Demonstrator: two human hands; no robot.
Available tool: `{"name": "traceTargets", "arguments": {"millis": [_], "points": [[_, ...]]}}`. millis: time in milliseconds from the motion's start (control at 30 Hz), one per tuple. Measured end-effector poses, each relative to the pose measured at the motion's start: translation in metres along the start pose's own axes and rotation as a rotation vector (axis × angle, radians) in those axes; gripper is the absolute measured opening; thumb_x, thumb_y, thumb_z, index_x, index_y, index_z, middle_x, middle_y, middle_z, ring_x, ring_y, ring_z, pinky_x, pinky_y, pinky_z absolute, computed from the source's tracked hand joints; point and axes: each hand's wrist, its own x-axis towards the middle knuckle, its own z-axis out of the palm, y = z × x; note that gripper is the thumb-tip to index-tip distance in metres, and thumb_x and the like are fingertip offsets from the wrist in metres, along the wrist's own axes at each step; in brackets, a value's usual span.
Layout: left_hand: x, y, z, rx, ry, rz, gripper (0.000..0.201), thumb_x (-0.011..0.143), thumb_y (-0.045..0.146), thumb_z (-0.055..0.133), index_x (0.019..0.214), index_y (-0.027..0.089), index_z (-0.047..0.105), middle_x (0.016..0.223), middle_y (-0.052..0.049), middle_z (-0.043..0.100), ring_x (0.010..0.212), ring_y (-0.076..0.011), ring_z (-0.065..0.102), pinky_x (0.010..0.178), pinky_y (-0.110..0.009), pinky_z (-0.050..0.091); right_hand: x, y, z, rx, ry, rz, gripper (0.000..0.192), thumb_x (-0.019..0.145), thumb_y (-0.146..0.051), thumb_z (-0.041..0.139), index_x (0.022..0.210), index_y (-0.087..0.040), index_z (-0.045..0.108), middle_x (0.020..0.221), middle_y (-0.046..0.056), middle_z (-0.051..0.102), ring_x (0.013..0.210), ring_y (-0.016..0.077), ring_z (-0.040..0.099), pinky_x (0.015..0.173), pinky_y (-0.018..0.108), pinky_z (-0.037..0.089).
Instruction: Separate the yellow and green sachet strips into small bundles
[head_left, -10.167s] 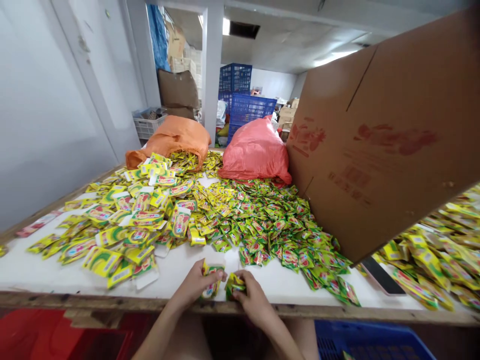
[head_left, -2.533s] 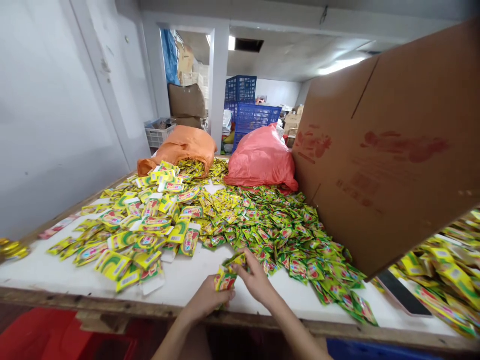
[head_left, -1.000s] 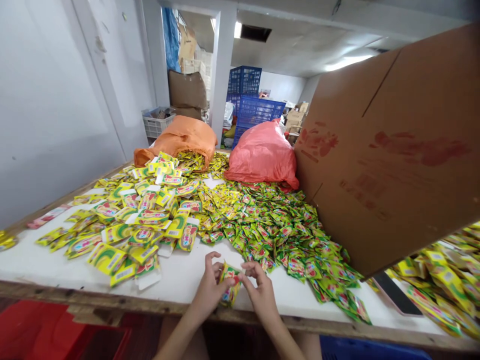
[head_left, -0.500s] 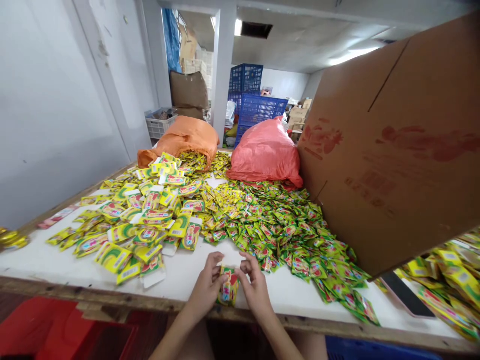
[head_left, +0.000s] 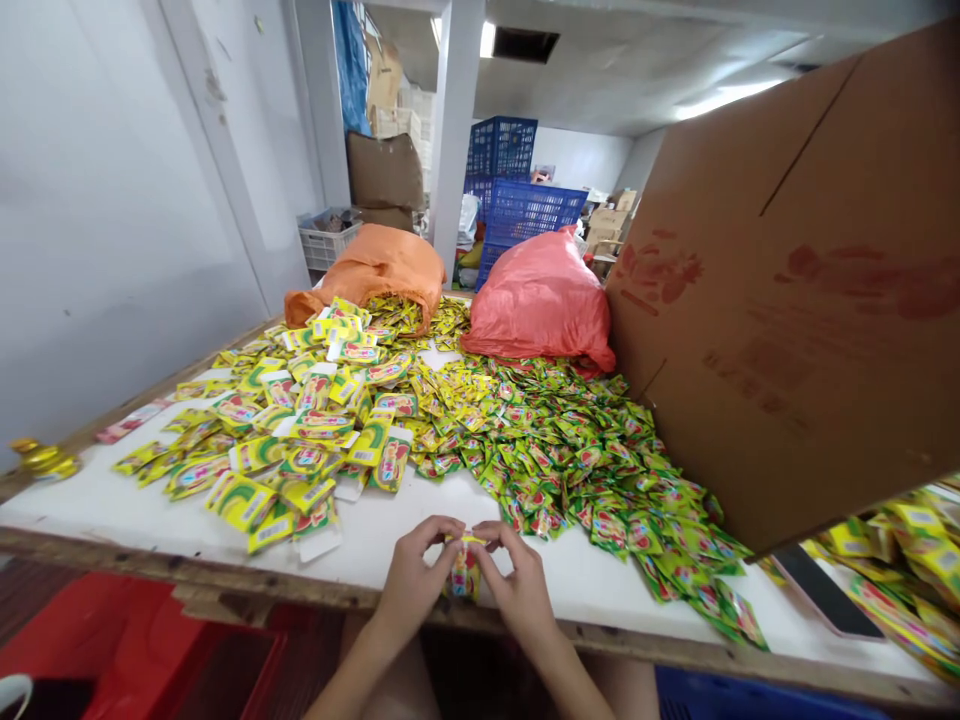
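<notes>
hands (head_left: 465,580) closed tighter on packet (head_left: 463,572)

Head cam, fwd-down, close over table (head_left: 112,500)

A small yellow-and-green printed foil packet with a red-and-blue centre design (head_left: 465,572) is standing roughly upright at the lower centre of the frame, just above the near edge of the white tabletop. Its top edge is being pinched between fingertips from both sides, and its lower part is hanging free in the gap between the two hands. Its sides are partly hidden; whether the top is sealed cannot be determined.
</notes>
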Motion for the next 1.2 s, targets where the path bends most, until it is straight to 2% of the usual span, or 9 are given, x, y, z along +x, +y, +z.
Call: {"name": "traceTargets", "arguments": {"millis": [200, 467, 600, 833, 933, 1033, 1100, 1133, 1200], "points": [[0.006, 0.003, 0.001, 0.097, 0.016, -0.020, 0.014, 0.077, 0.023, 0.051, 0.079, 0.017, 0.064, 0.076, -0.003, 0.066, 0.073, -0.0170, 0.059, 0.071, -0.027, 0.045, 0.011, -0.008, -0.008, -0.071, -0.055, -0.034, 0.016, 0.084, -0.030, 0.047, 0.083, -0.019, 0.059, 0.072, 0.001, 0.062, 0.067, 0.0146, 0.055, 0.064, 0.024, 0.042], [0.015, 0.010, 0.001, 0.082, -0.007, -0.069, 0.013, 0.075, 0.022, 0.053, 0.073, 0.015, 0.063, 0.067, -0.002, 0.063, 0.062, -0.0141, 0.055, 0.061, -0.023, 0.043, 0.023, -0.010, -0.016, -0.056, -0.154, -0.017, 0.014, 0.083, -0.027, 0.050, 0.077, -0.018, 0.059, 0.067, -0.001, 0.060, 0.063, 0.0127, 0.053, 0.060, 0.022, 0.040], [0.013, 0.006, -0.001, 0.056, -0.032, -0.067, 0.014, 0.076, 0.024, 0.054, 0.076, 0.015, 0.064, 0.071, -0.003, 0.064, 0.067, -0.0155, 0.057, 0.065, -0.024, 0.044, 0.026, -0.008, -0.019, -0.016, -0.188, -0.008, 0.014, 0.083, -0.027, 0.051, 0.077, -0.018, 0.060, 0.067, -0.001, 0.060, 0.063, 0.0124, 0.053, 0.060, 0.022, 0.041], [-0.003, -0.017, -0.006, -0.100, -0.072, -0.064, 0.020, 0.077, 0.027, 0.055, 0.090, 0.018, 0.067, 0.091, -0.006, 0.067, 0.087, -0.0195, 0.061, 0.078, -0.028, 0.047, 0.002, 0.015, -0.004, 0.111, -0.020, -0.063, 0.017, 0.083, -0.026, 0.051, 0.093, -0.021, 0.064, 0.088, 0.005, 0.064, 0.084, 0.0174, 0.058, 0.074, 0.027, 0.046], [-0.008, -0.017, -0.001, -0.097, -0.046, -0.071, 0.021, 0.079, 0.026, 0.054, 0.094, 0.018, 0.065, 0.093, -0.006, 0.068, 0.087, -0.0192, 0.061, 0.080, -0.029, 0.047, -0.005, 0.018, 0.006, 0.120, 0.031, -0.042, 0.018, 0.082, -0.026, 0.052, 0.095, -0.021, 0.063, 0.092, 0.005, 0.065, 0.086, 0.0183, 0.059, 0.075, 0.028, 0.047], [-0.013, -0.011, 0.007, -0.063, -0.034, -0.035, 0.020, 0.080, 0.026, 0.053, 0.092, 0.018, 0.065, 0.092, -0.006, 0.068, 0.087, -0.0190, 0.061, 0.078, -0.028, 0.048, -0.007, 0.011, 0.010, 0.100, 0.058, -0.042, 0.018, 0.083, -0.027, 0.050, 0.091, -0.020, 0.064, 0.090, 0.006, 0.065, 0.087, 0.0193, 0.060, 0.077, 0.029, 0.048], [-0.012, -0.006, 0.009, -0.012, -0.068, 0.008, 0.021, 0.081, 0.027, 0.051, 0.095, 0.018, 0.064, 0.092, -0.006, 0.067, 0.086, -0.0183, 0.061, 0.078, -0.028, 0.048, -0.011, 0.005, -0.004, 0.024, 0.074, -0.055, 0.019, 0.083, -0.029, 0.049, 0.091, -0.022, 0.065, 0.091, 0.006, 0.066, 0.087, 0.0199, 0.060, 0.079, 0.030, 0.048], [-0.009, -0.004, 0.007, 0.042, -0.071, 0.036, 0.023, 0.081, 0.027, 0.051, 0.100, 0.019, 0.061, 0.095, -0.007, 0.066, 0.087, -0.0181, 0.060, 0.078, -0.028, 0.048, -0.015, 0.004, -0.018, -0.039, 0.081, -0.062, 0.020, 0.082, -0.031, 0.049, 0.091, -0.023, 0.065, 0.092, 0.006, 0.066, 0.088, 0.0204, 0.060, 0.079, 0.030, 0.048], [0.004, -0.004, -0.005, 0.232, 0.000, 0.096, 0.034, 0.081, 0.029, 0.051, 0.113, 0.020, 0.052, 0.105, -0.008, 0.061, 0.092, -0.0192, 0.058, 0.082, -0.031, 0.046, -0.028, 0.013, -0.065, -0.206, 0.115, -0.061, 0.022, 0.079, -0.037, 0.052, 0.092, -0.025, 0.065, 0.095, 0.006, 0.066, 0.088, 0.0219, 0.061, 0.077, 0.031, 0.049]]}}
